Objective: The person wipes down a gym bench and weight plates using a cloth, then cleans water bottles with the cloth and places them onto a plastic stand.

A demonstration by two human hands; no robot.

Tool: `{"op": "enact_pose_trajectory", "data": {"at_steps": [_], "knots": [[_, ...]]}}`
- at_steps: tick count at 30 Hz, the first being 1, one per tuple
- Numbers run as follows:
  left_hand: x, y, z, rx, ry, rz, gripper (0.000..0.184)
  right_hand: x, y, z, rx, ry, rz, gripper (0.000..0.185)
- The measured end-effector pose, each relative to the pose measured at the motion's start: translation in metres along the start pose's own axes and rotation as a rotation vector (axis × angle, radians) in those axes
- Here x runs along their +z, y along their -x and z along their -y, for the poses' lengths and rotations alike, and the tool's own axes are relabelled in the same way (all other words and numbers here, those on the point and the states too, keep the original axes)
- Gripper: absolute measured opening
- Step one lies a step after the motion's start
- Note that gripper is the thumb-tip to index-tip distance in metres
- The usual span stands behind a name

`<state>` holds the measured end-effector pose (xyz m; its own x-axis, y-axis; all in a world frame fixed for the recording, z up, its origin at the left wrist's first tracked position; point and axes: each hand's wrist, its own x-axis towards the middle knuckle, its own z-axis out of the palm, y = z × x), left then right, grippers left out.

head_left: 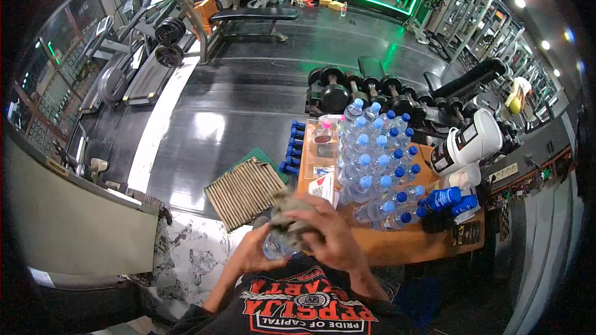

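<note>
Close to my chest, my left hand (250,252) is wrapped round a clear plastic water bottle (275,249). My right hand (329,236) grips a crumpled greyish-brown cloth (287,212) and presses it over the upper part of that bottle, so the bottle's top is hidden. To the right of my hands, several water bottles (365,162) with light and dark blue caps stand in rows on a wooden table (397,242). A few more bottles stand nearer the table's front edge.
White buckets (477,138) and blue-labelled containers (444,198) occupy the table's right side. A clear box (320,161) stands at its left edge. Small blue dumbbells (293,149) and a striped mat (244,193) lie left of it. Large dumbbells (334,90) are racked behind.
</note>
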<state>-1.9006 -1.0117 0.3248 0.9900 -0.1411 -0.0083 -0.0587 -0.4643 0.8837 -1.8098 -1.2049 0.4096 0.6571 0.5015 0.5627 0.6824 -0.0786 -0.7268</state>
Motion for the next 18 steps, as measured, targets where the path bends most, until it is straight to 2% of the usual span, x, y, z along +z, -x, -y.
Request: {"op": "enact_pose_trajectory", "data": {"at_steps": [3,5,6,8,9,11,12,13,15,16,17,18], "knots": [[0.0,0.003,0.007,0.01,0.0,0.009,0.066,0.012,0.007,-0.016,0.102,0.138,0.143,0.026],[0.005,0.005,0.018,0.01,0.007,-0.004,0.066,0.011,0.017,-0.047,0.656,-0.373,0.193,0.027],[0.005,0.009,0.024,-0.009,0.144,-0.037,0.067,0.014,0.031,-0.072,0.648,-0.382,0.205,0.027],[0.005,0.012,0.019,-0.071,0.481,-0.078,0.068,0.015,0.078,-0.122,0.928,-0.758,-0.083,0.033],[0.007,0.012,0.027,-0.079,0.485,-0.088,0.068,0.016,0.095,-0.133,0.934,-0.76,-0.071,0.033],[0.014,0.006,0.048,-0.175,0.912,-0.11,0.067,0.015,0.114,-0.135,0.877,-0.809,-0.222,0.039],[0.019,-0.001,0.049,-0.128,1.222,-0.072,0.066,0.01,0.121,-0.123,0.756,-0.585,-0.089,0.039],[0.024,-0.007,0.05,-0.127,1.225,-0.071,0.066,0.011,0.125,-0.121,0.757,-0.581,-0.089,0.039],[0.029,-0.02,0.043,-0.089,1.58,-0.14,0.069,0.014,0.134,-0.12,0.948,-1.054,-0.267,0.038],[0.029,-0.022,0.029,-0.135,1.454,-0.257,0.067,0.019,0.145,-0.129,0.926,-1.048,-0.252,0.037],[0.027,-0.024,0.029,-0.137,1.455,-0.256,0.067,0.023,0.148,-0.13,0.928,-1.048,-0.253,0.037],[0.027,-0.024,0.031,-0.174,1.458,-0.249,0.069,0.027,0.152,-0.131,0.881,-0.888,-0.187,0.037]]}}
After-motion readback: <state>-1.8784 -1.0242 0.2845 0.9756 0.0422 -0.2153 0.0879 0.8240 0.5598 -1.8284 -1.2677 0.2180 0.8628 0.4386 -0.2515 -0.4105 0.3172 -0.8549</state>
